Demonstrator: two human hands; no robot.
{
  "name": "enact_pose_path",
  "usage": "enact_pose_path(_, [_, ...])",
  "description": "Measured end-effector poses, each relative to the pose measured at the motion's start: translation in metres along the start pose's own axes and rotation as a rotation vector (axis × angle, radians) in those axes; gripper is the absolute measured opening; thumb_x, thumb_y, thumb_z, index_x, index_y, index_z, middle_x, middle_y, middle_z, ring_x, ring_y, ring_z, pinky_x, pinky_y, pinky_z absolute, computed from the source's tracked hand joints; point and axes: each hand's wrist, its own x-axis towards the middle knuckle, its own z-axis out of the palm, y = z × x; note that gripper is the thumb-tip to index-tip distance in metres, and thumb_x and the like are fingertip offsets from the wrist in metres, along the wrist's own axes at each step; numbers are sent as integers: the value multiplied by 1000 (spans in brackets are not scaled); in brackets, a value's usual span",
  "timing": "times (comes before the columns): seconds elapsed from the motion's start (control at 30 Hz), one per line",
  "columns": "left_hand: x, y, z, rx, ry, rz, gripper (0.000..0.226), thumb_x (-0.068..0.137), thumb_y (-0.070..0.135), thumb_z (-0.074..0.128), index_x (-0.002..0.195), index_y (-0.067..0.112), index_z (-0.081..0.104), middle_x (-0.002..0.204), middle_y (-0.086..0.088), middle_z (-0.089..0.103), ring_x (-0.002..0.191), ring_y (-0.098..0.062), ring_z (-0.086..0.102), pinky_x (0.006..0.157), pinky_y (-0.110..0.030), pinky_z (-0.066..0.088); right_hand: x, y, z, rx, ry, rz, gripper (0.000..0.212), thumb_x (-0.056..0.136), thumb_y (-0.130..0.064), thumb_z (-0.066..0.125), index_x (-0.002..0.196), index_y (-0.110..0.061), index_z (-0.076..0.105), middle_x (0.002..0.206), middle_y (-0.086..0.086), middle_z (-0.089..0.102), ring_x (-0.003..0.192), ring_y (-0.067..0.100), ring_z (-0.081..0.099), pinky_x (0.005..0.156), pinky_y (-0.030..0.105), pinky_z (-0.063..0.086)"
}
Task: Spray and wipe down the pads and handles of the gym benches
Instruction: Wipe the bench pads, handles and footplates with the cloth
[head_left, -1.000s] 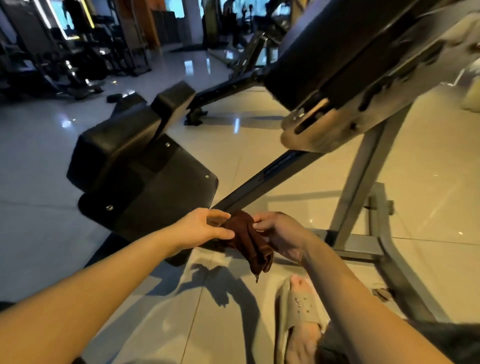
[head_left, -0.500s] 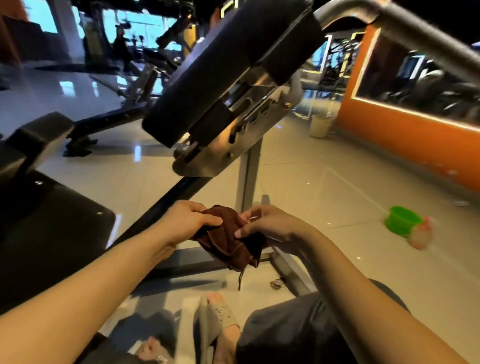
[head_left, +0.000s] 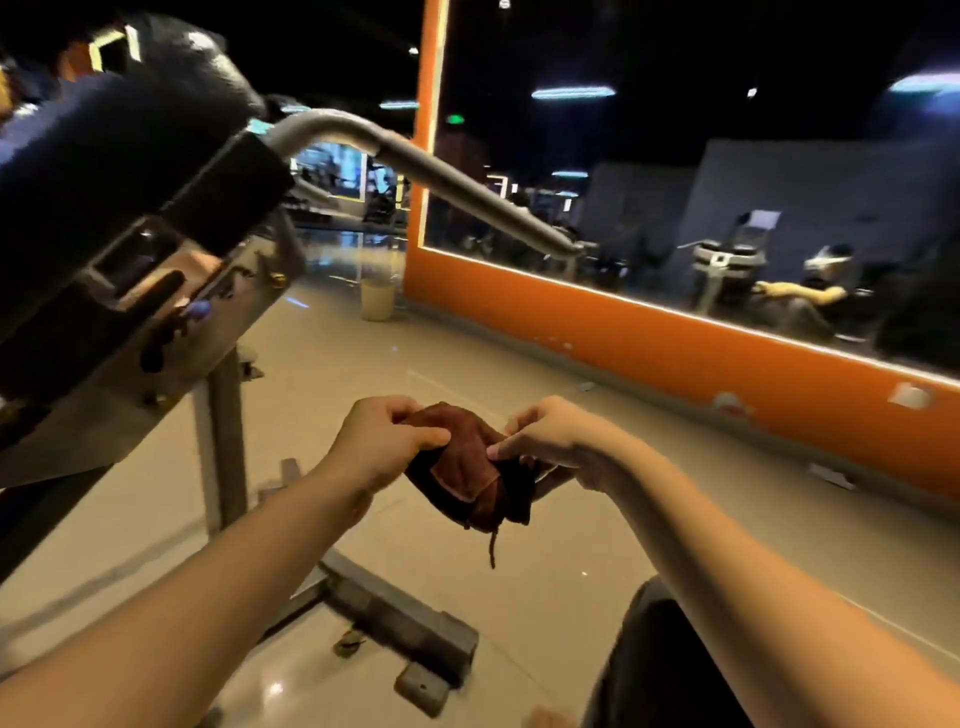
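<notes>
1. At the far left, the black pad of the gym bench is sitting tilted, with its upper end rising toward the right. A metal bracket is showing beneath it.
2. A grey post is standing upright under the bracket and running down to a flat base bar on the tiled floor.
3. The bare metal handle is curving out from behind the pad's top end and sloping down to the right, well above both hands.
4. Further back, a pale bin is standing on the floor just beside the end of the orange wall.
5. The left hand is gripping the left side of the brown cloth, with its fingers curled over the fabric's top edge.
6. The cloth is hanging bunched in the air between the two hands, below and to the right of the pad and apart from both pad and handle. A loose thread is dangling from its lowest fold.
7. The right hand is pinching the cloth's right edge between thumb and forefinger, and its other fingers are curling underneath.
8. A knee in dark fabric is showing under the right forearm.
9. Along the right, a mirror set in the orange wall is reflecting blurred gym machines and a seated figure.
</notes>
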Motion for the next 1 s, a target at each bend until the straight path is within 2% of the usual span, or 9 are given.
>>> enact_pose_path(0.1, [15, 5, 40, 6, -77, 60, 9, 82, -1, 78, 82, 7, 73, 77, -7, 71, 72, -16, 64, 61, -20, 52, -1, 23, -30, 13, 111, 85, 18, 87, -17, 80, 92, -2, 71, 91, 15, 75, 79, 25, 74, 55, 33, 61])
enact_pose_path(0.2, [42, -2, 85, 46, -135, 65, 11, 81, 3, 79, 78, 11, 73, 77, -7, 72, 74, -20, 66, 70, -31, 55, 15, 56, -53, 43, 200, 146, 21, 86, -15, 82, 96, -1, 71, 97, 18, 74, 88, 29, 74, 60, 36, 63])
enact_pose_path(0.27, [67, -16, 121, 76, -168, 33, 11, 79, 6, 81, 76, 13, 73, 77, -6, 73, 76, -23, 68, 73, -35, 55, 35, 84, -65, 69, 248, 195, 16, 86, -11, 80, 94, -3, 69, 97, 17, 73, 86, 27, 72, 61, 35, 62])
enact_pose_path(0.43, [131, -53, 206, 54, -223, -71, 20, 82, 3, 78, 75, 19, 70, 72, 3, 68, 72, -14, 63, 61, -23, 45, 98, 161, -95, 300, 364, 334, 22, 85, 5, 70, 107, 9, 67, 101, 21, 71, 81, 26, 66, 76, 45, 61])
enact_pose_path(0.6, [204, -59, 266, 40, -284, -111, 13, 83, -1, 76, 86, 11, 73, 81, -5, 71, 76, -16, 64, 62, -22, 46, 167, 198, -126, 401, 612, 315, 17, 77, 1, 80, 83, -8, 67, 96, 19, 72, 90, 34, 70, 78, 53, 63])
enact_pose_path(0.73, [252, -56, 305, -1, -279, -147, 13, 82, -6, 75, 91, 4, 74, 85, -8, 73, 77, -18, 67, 63, -22, 50, 210, 224, -148, 516, 719, 312, 23, 76, -1, 81, 73, -16, 64, 79, 8, 68, 77, 26, 67, 65, 36, 54])
enact_pose_path(0.87, [264, -53, 332, -22, -199, -325, 11, 83, -6, 73, 85, 5, 72, 79, -7, 71, 73, -19, 66, 67, -26, 54, 219, 233, -156, 769, 793, 381, 16, 81, 2, 77, 83, -11, 66, 78, 9, 68, 69, 21, 64, 61, 30, 50])
enact_pose_path(0.93, [259, -38, 342, 0, -166, -442, 7, 84, -5, 72, 90, -4, 71, 81, -11, 71, 75, -23, 66, 72, -31, 54, 212, 228, -168, 820, 742, 452, 17, 83, 4, 76, 82, -11, 67, 77, 8, 69, 71, 23, 65, 64, 32, 53])
enact_pose_path(1.0, [258, -9, 350, 9, -153, -536, 6, 85, -5, 71, 91, -6, 70, 81, -12, 70, 75, -24, 65, 69, -28, 54, 203, 216, -202, 828, 672, 512, 16, 83, 4, 75, 81, -11, 70, 79, 10, 70, 73, 25, 66, 67, 35, 55])
